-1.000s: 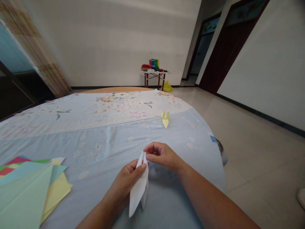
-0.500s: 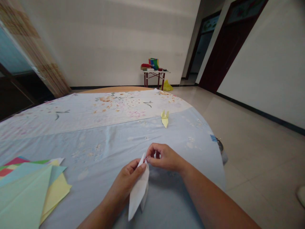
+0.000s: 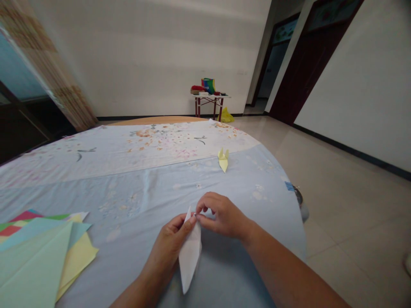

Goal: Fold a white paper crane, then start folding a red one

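A white folded paper (image 3: pixel 190 253), long and pointed at its lower end, is held over the blue part of the tablecloth. My left hand (image 3: pixel 175 235) grips it along the upper left side, thumb lying on its face. At the paper's upper right edge, my right hand (image 3: pixel 221 214) pinches a small part of it between thumb and index finger. What exactly the right fingertips grip is mostly hidden. Farther off on the cloth stands a small yellow folded paper figure (image 3: pixel 223 161) with two upright points.
Sheets of coloured paper (image 3: pixel 35 256) lie in a loose pile at the left. A floral tablecloth (image 3: pixel 154 171) covers the round table. A small side table (image 3: pixel 210 97) with a colourful bag (image 3: pixel 208 85) stands by the wall, a yellow plastic bag (image 3: pixel 226 115) beside it.
The paper's lower tip has swung slightly right, and its separate lower flap no longer shows apart. The right fingertips have drawn closer together at the paper's edge.
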Tool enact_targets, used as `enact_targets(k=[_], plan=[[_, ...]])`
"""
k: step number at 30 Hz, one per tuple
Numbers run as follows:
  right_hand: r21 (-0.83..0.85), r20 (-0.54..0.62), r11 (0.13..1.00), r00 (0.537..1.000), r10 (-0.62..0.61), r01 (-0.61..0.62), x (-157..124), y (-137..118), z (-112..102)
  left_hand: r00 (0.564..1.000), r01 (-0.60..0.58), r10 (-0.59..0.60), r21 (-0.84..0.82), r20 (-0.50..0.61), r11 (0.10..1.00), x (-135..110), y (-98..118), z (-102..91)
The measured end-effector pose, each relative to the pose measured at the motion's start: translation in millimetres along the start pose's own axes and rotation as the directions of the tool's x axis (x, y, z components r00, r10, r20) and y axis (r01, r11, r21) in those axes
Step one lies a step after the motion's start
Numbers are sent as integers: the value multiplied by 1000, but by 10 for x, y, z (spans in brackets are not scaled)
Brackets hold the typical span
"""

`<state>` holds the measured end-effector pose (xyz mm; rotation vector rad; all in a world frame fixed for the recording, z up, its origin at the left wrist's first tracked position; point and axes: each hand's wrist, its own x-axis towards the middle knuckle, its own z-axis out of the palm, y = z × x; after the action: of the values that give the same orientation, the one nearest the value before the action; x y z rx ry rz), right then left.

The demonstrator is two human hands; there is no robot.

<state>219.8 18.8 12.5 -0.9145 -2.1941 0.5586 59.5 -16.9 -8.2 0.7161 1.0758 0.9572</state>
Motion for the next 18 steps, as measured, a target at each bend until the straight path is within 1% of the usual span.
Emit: enact_targets(k=[3,9,18], plan=[[-20,-1,999,1000,-26,26,-4,-10,2,1000,-22,22,-16,-15,1000,-8,-2,8],[-70,-16,993,995,-96,94,-7,3,26,999,-37,37,-19,-6,999,-23,11,19],[-80,-14,989,992,-124,123,4,-27,7,999,-32,31,-29,-26,999,6,0,-16]])
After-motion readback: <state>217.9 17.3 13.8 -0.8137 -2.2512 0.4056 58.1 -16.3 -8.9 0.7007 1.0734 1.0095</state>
